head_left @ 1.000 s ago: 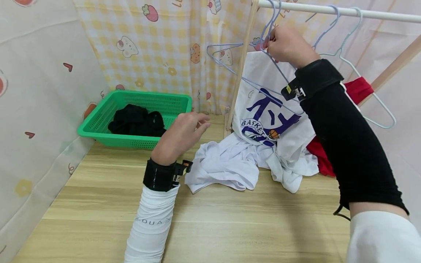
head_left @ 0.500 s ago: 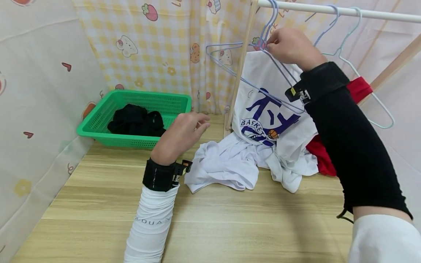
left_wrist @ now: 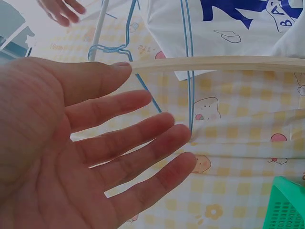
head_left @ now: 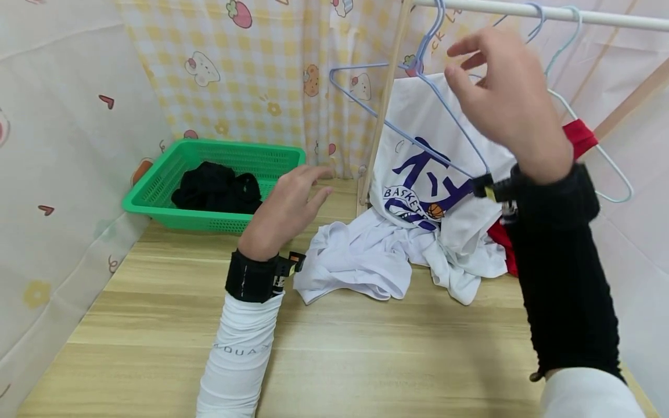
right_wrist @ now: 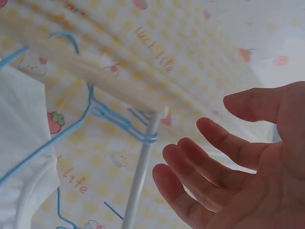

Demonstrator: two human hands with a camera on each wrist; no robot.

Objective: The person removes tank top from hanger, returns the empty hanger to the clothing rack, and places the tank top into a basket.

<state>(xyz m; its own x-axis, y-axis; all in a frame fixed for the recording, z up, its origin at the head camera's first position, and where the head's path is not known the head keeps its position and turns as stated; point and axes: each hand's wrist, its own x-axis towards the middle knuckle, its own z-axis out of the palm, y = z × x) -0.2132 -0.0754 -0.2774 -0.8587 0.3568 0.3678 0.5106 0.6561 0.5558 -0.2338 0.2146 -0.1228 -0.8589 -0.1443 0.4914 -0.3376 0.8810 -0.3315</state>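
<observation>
Head view: the worktop [head_left: 157,348] carries a white jersey [head_left: 434,174], half-draped on a blue hanger [head_left: 418,110] far right. Right hand [head_left: 507,98], fingers spread, holds nothing beside it; left hand [head_left: 284,212] hovers spread. Unheld, the jersey could slide off.

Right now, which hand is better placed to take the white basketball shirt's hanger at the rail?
Right, probably. The right hand hovers open just beside the blue hanger carrying the white basketball shirt, up by the rail. The left hand is open too, but low over the table, near the green basket.
</observation>
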